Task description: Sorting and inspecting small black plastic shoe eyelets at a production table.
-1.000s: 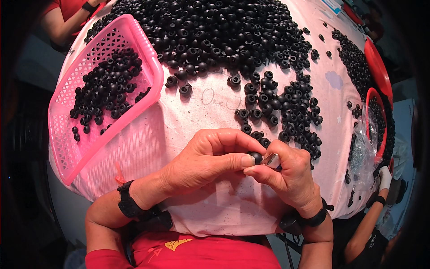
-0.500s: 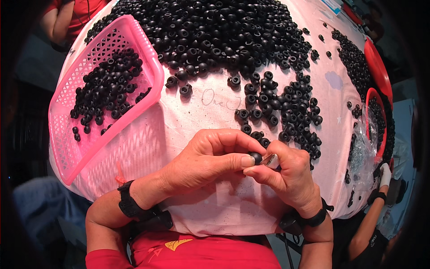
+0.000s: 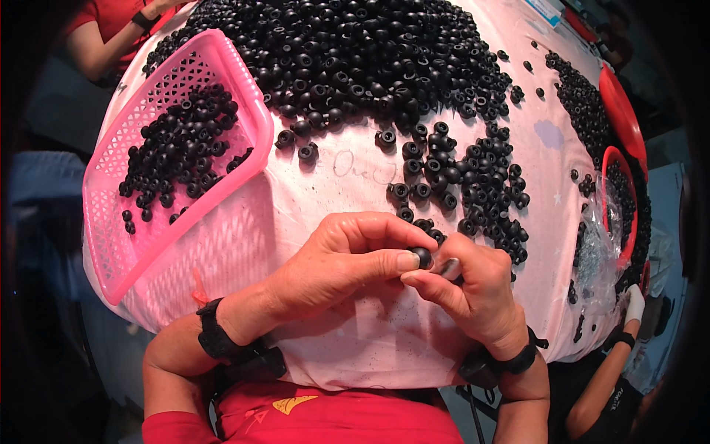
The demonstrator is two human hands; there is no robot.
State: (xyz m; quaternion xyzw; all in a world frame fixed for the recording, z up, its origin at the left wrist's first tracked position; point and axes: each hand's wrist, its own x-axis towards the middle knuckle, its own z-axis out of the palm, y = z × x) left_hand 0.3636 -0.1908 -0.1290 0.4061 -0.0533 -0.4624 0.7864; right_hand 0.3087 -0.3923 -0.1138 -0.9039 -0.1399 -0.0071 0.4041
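Across the cloth-covered tabletop [image 3: 314,203] I see pen writing [image 3: 362,167]; my left hand [image 3: 351,255] pinches a black ball-shaped piece [image 3: 421,257], my right hand [image 3: 473,285] a blurred metal tool [image 3: 449,268].

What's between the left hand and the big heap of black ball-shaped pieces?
Head view: pale tablecloth with a handwritten scribble, plus loose black ball-shaped pieces toward the right.

On the tablecloth [image 3: 318,200], a basket [image 3: 257,129] sits left of heaped parts [image 3: 355,59].
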